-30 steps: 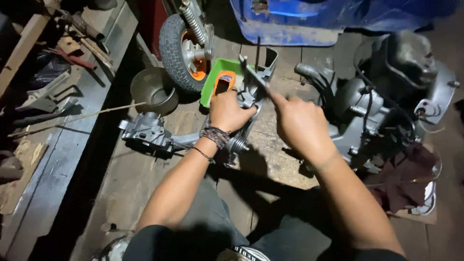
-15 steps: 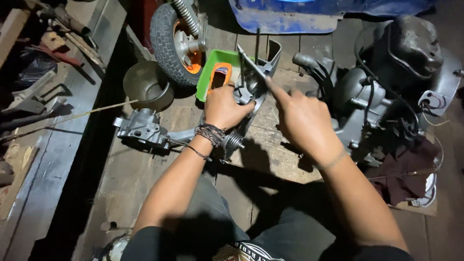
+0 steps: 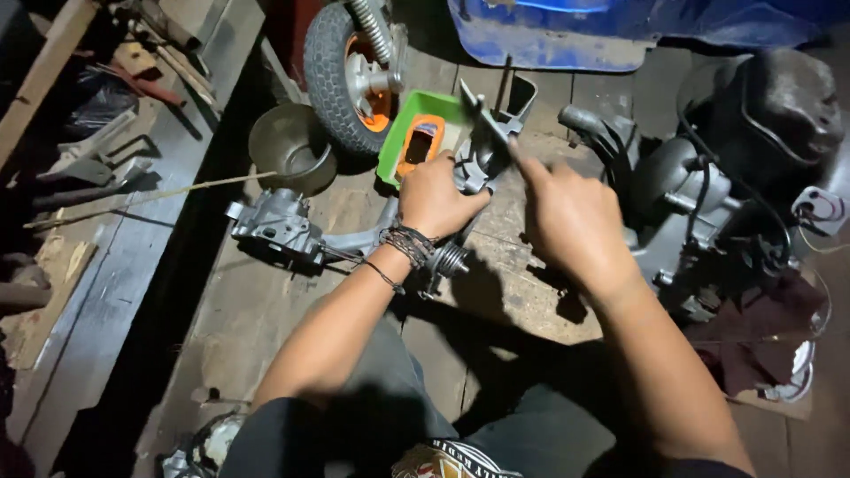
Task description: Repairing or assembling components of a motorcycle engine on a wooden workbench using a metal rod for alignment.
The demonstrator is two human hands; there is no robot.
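My left hand (image 3: 436, 196) is closed around a grey metal engine part (image 3: 478, 159) that stands on a wooden board (image 3: 522, 292). A corded bracelet sits on that wrist. My right hand (image 3: 571, 217) hovers just right of the part, its index finger stretched out and touching the part's upper edge near a thin metal blade. Behind the part lies a green tray (image 3: 403, 133) holding an orange piece (image 3: 416, 146). Whether the right hand pinches a small tool, I cannot tell.
A grey carburettor-like casting (image 3: 279, 226) lies left of my hand, joined by a tube. A metal bowl (image 3: 292, 146) and a small tyred wheel (image 3: 341, 71) stand behind. A dark engine block (image 3: 735, 177) fills the right. Tools litter the plank bench (image 3: 97, 168) at left.
My head has shifted slightly, so the scene sits a bit lower in view. Both hands stay on the grey part; the right index finger has slid a little along its top edge.
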